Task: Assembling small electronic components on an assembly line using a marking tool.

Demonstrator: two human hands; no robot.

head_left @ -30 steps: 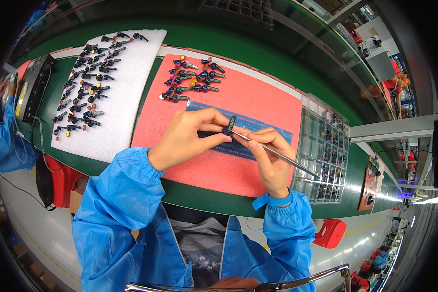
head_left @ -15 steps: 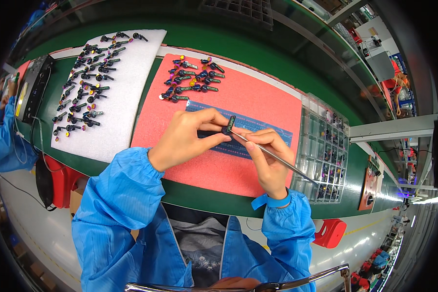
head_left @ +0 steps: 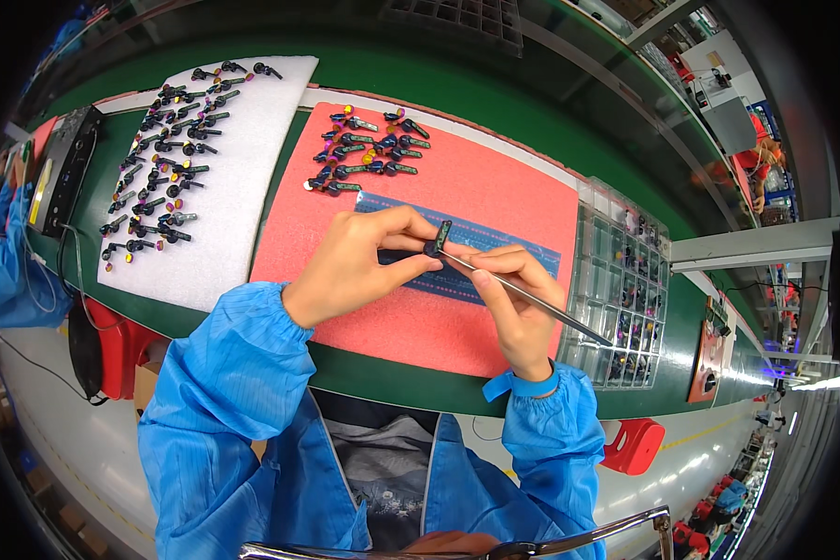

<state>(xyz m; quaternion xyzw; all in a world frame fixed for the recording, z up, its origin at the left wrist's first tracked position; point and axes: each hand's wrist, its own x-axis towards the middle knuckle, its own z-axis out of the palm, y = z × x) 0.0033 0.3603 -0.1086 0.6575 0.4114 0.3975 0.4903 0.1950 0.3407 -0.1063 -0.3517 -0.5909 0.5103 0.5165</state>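
My left hand (head_left: 350, 259) pinches a small dark earbud part (head_left: 441, 239) between thumb and fingertips, its stem with a green circuit strip pointing up. My right hand (head_left: 518, 299) is closed round metal tweezers (head_left: 553, 313), whose tips meet the earbud part at its round end. Both hands are above a pink foam mat (head_left: 383, 336). Under them lies a blue printed strip (head_left: 523, 250), partly covered by my fingers. Several similar earbud parts (head_left: 350, 173) with yellow and purple bits lie in rows on the mat's far left part.
On the left, a white foam sheet (head_left: 224, 201) holds many more earbud parts. A clear compartment box (head_left: 616, 289) with small parts stands right of the mat. A black device (head_left: 65, 173) sits at the far left, near another person's blue sleeve (head_left: 9, 271). Red stools (head_left: 635, 446) stand below the green bench.
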